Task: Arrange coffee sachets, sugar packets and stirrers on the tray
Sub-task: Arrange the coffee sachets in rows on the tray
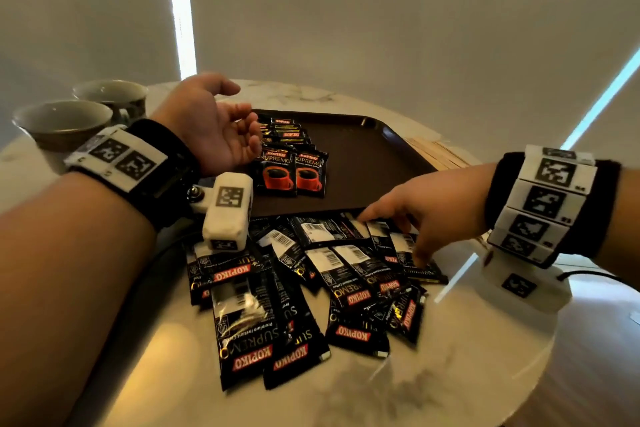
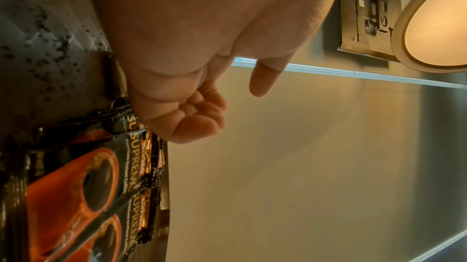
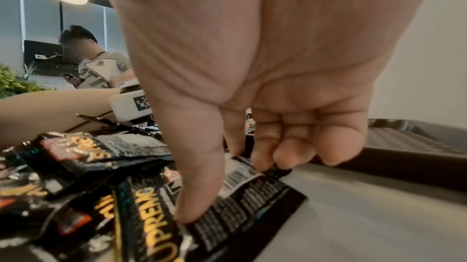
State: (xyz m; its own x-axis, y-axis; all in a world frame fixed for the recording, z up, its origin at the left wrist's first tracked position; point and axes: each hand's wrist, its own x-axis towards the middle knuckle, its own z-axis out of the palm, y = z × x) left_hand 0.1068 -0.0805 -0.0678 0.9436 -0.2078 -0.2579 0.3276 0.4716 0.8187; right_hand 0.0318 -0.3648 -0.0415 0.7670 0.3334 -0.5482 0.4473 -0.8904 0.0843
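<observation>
A dark brown tray [image 1: 363,163] lies on the table. Black coffee sachets [image 1: 294,173] stand in two overlapping rows at its left end, also seen in the left wrist view as sachets [image 2: 83,186] with red cups printed on them. A loose pile of sachets [image 1: 311,288] lies in front of the tray. My left hand [image 1: 221,128] hovers palm-up over the rows, fingers relaxed, holding nothing [image 2: 232,104]. My right hand [image 1: 408,222] reaches into the pile's right side. Thumb and fingers pinch the ends of a face-down sachet [image 3: 247,202]. Wooden stirrers [image 1: 436,152] lie right of the tray.
Two ceramic cups [image 1: 62,125] [image 1: 110,97] stand at the back left of the round marble table [image 1: 450,357]. The tray's rim [image 3: 409,146] sits just beyond my right hand. A person [image 3: 101,66] stands in the background of the right wrist view.
</observation>
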